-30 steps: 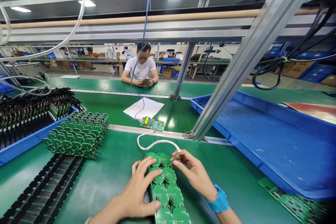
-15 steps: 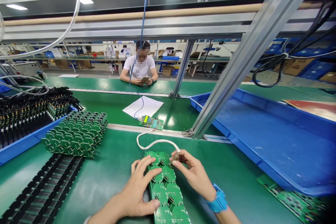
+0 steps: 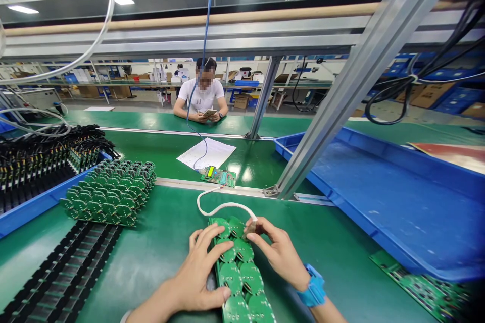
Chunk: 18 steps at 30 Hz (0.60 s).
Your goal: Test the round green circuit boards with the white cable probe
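A panel of round green circuit boards [image 3: 241,278] lies lengthwise in front of me. My left hand [image 3: 202,267] rests on its left side, fingers spread and fingertips touching the boards. Between the thumb and fingers of my right hand [image 3: 278,247] is a small brownish connector [image 3: 250,228], held at the panel's upper right corner. My fingers partly cover it, so its contact with the board cannot be made out. A white cable [image 3: 223,206] runs from the connector to a small test board [image 3: 219,175] with a lit yellow-green display.
To the left stand a stack of round-board panels [image 3: 109,194], black slotted strips [image 3: 62,272] and a blue bin [image 3: 45,207] of wired boards. A blue tray [image 3: 382,197] and a metal post [image 3: 352,81] are at right. Across the bench, a person [image 3: 200,93] holds a phone.
My right hand and the connector have shifted very slightly to the left along the panel's corner. My left hand stays where it was.
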Each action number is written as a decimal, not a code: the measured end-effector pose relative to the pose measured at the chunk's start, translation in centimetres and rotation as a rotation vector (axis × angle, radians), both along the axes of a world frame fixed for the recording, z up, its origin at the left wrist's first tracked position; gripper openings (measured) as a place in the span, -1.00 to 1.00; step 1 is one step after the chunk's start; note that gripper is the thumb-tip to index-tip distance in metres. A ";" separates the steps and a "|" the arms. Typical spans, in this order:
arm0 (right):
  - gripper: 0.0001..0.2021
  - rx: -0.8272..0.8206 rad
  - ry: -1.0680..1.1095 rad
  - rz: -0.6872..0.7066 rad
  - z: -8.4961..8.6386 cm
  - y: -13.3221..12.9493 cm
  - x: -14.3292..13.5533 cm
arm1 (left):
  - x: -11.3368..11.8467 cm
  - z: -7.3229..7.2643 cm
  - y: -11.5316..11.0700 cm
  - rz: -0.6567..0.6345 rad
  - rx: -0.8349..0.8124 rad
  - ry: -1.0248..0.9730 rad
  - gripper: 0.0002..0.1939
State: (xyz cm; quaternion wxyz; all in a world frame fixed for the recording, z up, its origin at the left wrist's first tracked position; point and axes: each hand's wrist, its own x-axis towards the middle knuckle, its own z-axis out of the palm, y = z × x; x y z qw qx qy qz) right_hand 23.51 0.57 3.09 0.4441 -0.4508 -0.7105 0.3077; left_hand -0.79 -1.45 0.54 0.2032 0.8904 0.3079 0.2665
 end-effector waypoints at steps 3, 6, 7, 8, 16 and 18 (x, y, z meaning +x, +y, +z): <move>-0.85 0.013 -0.006 -0.011 -0.1 0.0 0.0 | 0.0 -0.1 0.0 -0.002 -0.001 -0.008 -0.31; -0.85 0.025 -0.005 -0.014 -0.1 0.0 0.0 | 0.0 0.0 0.0 -0.001 0.000 -0.006 -0.32; -0.86 0.027 -0.003 -0.012 -0.2 0.1 0.0 | 0.0 0.1 0.0 -0.001 -0.003 -0.001 -0.32; -0.86 0.027 -0.001 -0.010 -0.2 0.1 0.0 | 0.1 0.2 0.0 -0.001 -0.004 0.002 -0.33; -0.86 0.019 0.016 -0.005 -0.4 -0.2 -0.1 | 0.1 0.4 -0.1 -0.013 0.006 -0.009 -0.42; -0.87 0.019 0.021 -0.004 -0.5 -0.2 -0.1 | 0.1 0.5 -0.1 -0.011 -0.008 -0.002 -0.41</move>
